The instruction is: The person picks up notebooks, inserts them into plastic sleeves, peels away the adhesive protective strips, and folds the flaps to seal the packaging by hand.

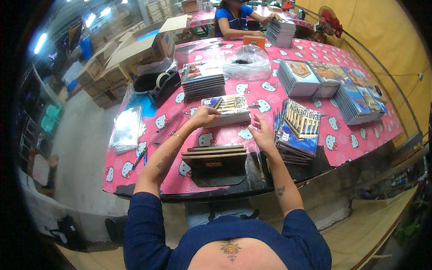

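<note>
A short stack of spiral notebooks (234, 105) with a yellow-columned cover lies in front of me. My left hand (205, 117) is closed on the stack's near left corner, its fingertips against the covers. Just off the stack's right end, my right hand (262, 132) is open, thumb and fingers apart, with nothing in it. To its right, more notebooks with the same kind of cover (300, 126) lie in a slightly fanned pile. Nearer to me, a dark wooden stand with upright boards (215, 164) is at the table's front edge.
A taller notebook stack (202, 81), a tape dispenser (164, 87) and a clear plastic bag (247, 65) are beyond. Clear plastic sleeves (126, 130) and pens (140, 157) lie left. More stacks (299, 78) stand right. Across the pink-covered table, another person (234, 20) handles a notebook pile (280, 33).
</note>
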